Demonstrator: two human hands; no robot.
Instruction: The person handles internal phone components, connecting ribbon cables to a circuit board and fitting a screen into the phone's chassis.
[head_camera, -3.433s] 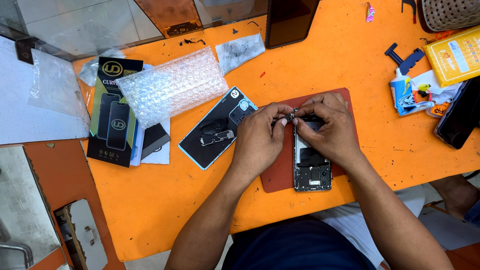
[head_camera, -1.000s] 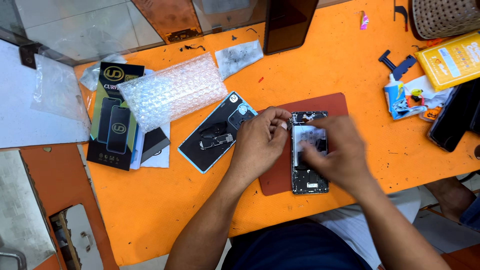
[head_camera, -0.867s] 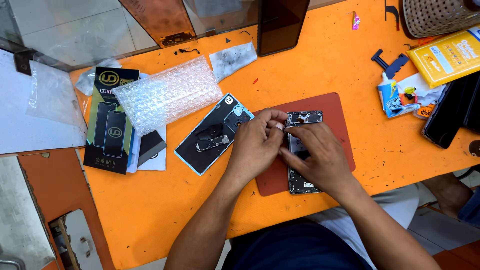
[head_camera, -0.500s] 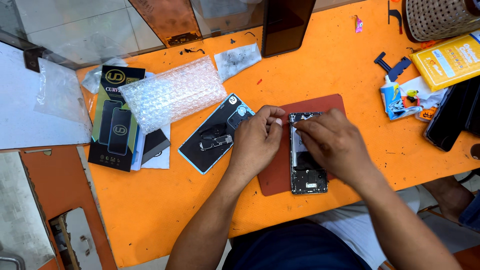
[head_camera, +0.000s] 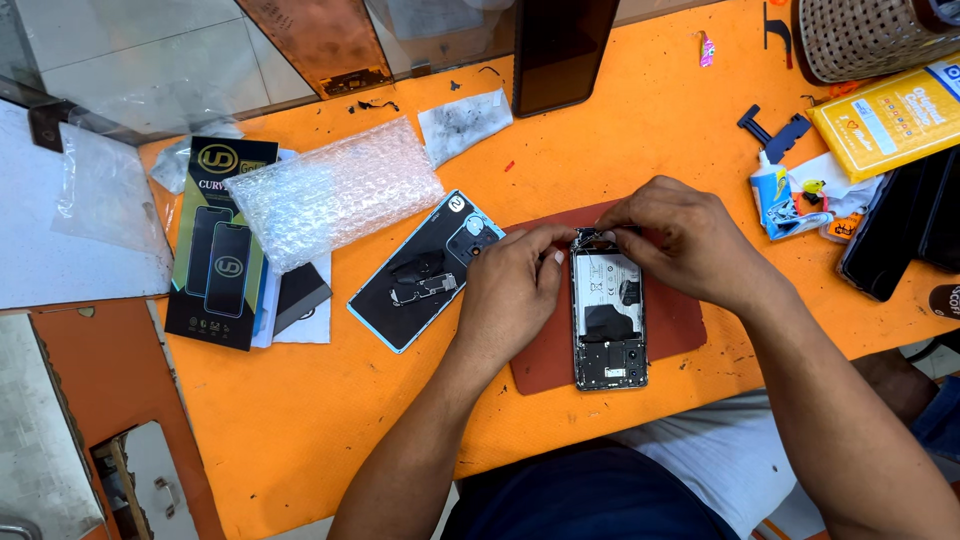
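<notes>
Left hand (head_camera: 515, 290) and right hand (head_camera: 672, 235) pinch the top edge of an opened phone (head_camera: 608, 322) on a red mat (head_camera: 672, 330).

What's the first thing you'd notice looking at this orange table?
An opened smartphone with its back off lies on a reddish-brown mat near the table's front edge, with the left hand and right hand pinching at its top end. To the left lie a removed black back cover with a blue rim and a clear bubble-wrap pouch.

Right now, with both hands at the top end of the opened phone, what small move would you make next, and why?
Probably keep the left hand bracing the opened phone while the right hand works at its top edge: both sets of fingertips meet there, and the phone lies loose on the red mat.
</notes>
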